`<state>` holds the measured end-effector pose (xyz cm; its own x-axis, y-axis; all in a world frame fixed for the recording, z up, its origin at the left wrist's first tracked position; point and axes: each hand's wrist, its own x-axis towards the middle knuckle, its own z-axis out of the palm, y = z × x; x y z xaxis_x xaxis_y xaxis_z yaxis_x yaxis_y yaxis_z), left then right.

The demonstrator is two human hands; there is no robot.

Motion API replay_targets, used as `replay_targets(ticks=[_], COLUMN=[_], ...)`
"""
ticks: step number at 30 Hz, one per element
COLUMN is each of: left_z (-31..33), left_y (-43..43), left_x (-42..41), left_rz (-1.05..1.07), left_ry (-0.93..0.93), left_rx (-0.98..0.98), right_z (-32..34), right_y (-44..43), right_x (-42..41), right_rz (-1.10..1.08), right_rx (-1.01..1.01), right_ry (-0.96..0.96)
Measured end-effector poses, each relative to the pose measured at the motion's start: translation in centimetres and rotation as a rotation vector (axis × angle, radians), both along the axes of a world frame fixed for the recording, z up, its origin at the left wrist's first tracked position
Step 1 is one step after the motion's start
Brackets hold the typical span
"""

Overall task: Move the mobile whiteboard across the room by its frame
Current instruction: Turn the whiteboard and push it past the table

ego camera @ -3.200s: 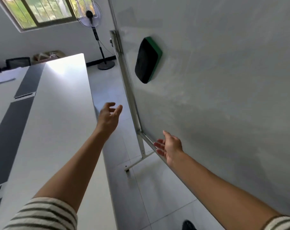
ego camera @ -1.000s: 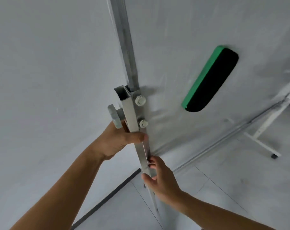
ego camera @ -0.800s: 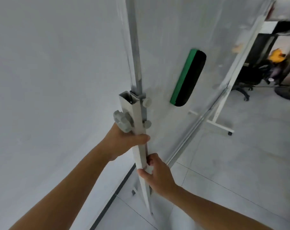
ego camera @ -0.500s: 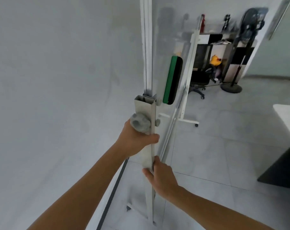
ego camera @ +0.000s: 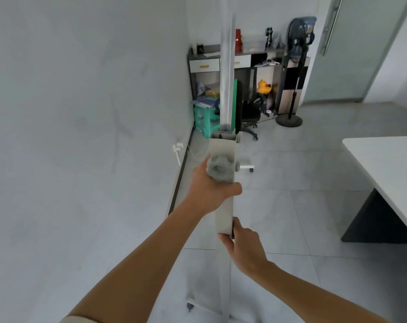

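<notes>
I see the mobile whiteboard edge-on; its board edge [ego camera: 226, 66] rises as a thin grey strip up the middle of the view. The grey upright post of its frame [ego camera: 223, 150] carries a round knob [ego camera: 219, 168]. My left hand [ego camera: 210, 191] is wrapped around the post just below the knob. My right hand [ego camera: 243, 247] grips the same post lower down, at its right side. A green-backed eraser [ego camera: 234, 103] sticks to the board's right face. A caster foot [ego camera: 251, 169] shows beyond the post and another [ego camera: 190, 307] near the bottom.
A white wall [ego camera: 81, 136] runs close along the left. A white table [ego camera: 389, 169] juts in at right. At the back stand a shelf unit [ego camera: 251, 59], a black office chair [ego camera: 251, 108], a green stool [ego camera: 205, 117], a standing fan [ego camera: 295, 66] and a glass door [ego camera: 361, 47].
The whiteboard has swung from face-on to edge-on while both hands keep their grip on the post. The view has turned, revealing the room's far corner and the table at right.
</notes>
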<state>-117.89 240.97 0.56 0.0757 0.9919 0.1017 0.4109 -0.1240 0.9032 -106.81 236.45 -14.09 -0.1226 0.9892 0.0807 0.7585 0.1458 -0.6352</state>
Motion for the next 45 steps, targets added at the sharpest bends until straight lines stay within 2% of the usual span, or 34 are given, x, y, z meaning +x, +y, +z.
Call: replay_targets(ticks=[12, 20, 31, 35, 45], left_z=[0.6, 0.6, -0.1, -0.4, -0.3], left_y=[8.7, 13.1, 20.0, 24.4, 35.6], left_x=[6.6, 8.5, 5.0, 1.6, -1.2], left_rz=[-0.002, -0.044, -0.225, -0.281, -0.393], left_ry=[0.034, 0.076, 0.053, -0.017, -0.063], left_rx=[-0.028, 0.035, 0.068, 0.004, 0.04], right_z=[-0.6, -0.9, -0.8, -0.8, -0.2], right_y=[8.3, 11.9, 16.7, 20.7, 31.8], right_x=[5.4, 6.4, 1.8, -1.9, -5.5], right_rz=[-0.143, -0.238, -0.403, -0.473, -0.575], right_rx=[0.03, 0.036, 0.026, 0.004, -0.071], right_ry=[-0.013, -0.016, -0.02, -0.012, 0.066])
